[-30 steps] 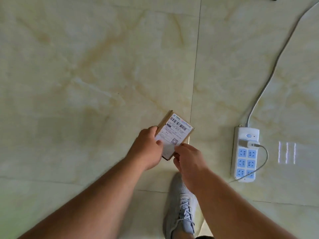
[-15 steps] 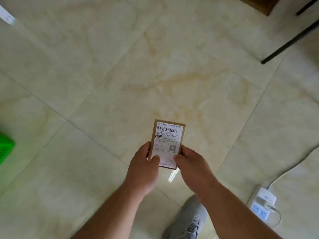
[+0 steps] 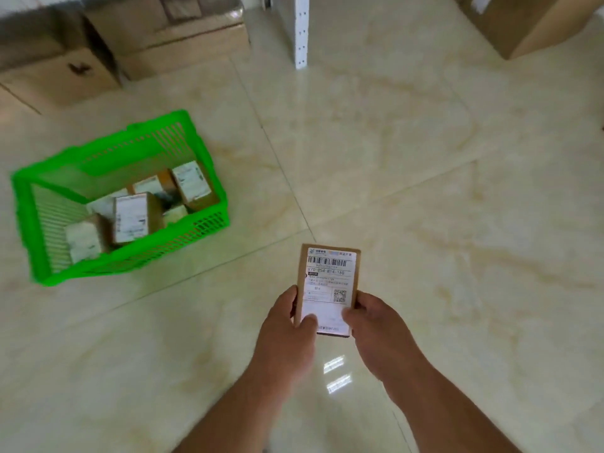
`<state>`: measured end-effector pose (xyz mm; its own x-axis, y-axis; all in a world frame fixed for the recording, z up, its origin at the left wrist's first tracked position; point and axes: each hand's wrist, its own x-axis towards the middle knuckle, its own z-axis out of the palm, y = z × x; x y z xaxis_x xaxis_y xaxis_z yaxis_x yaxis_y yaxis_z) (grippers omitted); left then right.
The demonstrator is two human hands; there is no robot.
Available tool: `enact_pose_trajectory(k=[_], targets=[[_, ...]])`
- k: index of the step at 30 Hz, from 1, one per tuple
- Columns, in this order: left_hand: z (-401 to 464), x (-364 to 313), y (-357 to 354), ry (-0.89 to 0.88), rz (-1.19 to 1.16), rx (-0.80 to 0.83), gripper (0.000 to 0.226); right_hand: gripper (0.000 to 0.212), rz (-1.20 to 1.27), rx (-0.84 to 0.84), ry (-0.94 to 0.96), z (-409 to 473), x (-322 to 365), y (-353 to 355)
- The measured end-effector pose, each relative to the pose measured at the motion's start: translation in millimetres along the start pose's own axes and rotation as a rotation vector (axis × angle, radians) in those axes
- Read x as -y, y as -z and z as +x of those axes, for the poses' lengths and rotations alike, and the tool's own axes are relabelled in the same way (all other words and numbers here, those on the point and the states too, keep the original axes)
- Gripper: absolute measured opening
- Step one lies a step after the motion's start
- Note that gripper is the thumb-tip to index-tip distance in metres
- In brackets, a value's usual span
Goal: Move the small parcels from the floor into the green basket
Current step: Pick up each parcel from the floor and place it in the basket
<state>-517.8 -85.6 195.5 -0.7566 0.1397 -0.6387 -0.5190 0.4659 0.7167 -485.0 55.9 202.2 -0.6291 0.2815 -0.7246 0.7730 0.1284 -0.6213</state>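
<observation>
1. Both hands hold one small parcel (image 3: 327, 289) upright above the floor: the left hand (image 3: 287, 325) pinches its lower left edge, the right hand (image 3: 376, 331) its lower right edge, label facing up
2. The green basket (image 3: 202, 223) sits well apart, ahead and to the left, several parcels already inside
3. Carry it over the near rim, then lower it onto the pile rather than tossing
4. Bare tiled floor (image 3: 425, 223) lies between; cardboard boxes (image 3: 183, 37) stand beyond the basket

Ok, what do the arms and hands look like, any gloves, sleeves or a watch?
Both forearms are bare, no sleeves in view. The left hand and right hand wear no gloves, and no watch, ring or band shows on either wrist.
</observation>
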Motion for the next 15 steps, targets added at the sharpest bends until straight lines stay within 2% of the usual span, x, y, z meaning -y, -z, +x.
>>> enact_pose_trajectory(k=[6, 11, 15], targets=[[-6.8, 5.0, 120.4, 0.022, -0.203, -0.133, 0.047, 0.037, -0.123, 0.101, 0.058, -14.3, 95.0, -93.5], [7.9, 2.4, 192.8, 0.005, -0.252, -0.215, 0.05, 0.029, -0.151, 0.13, 0.083, -6.0, 149.0, -153.7], [29.7, -4.0, 231.4, 0.045, -0.25, -0.25, 0.048, 0.032, -0.201, 0.178, 0.095, 16.0, 185.5, -184.1]])
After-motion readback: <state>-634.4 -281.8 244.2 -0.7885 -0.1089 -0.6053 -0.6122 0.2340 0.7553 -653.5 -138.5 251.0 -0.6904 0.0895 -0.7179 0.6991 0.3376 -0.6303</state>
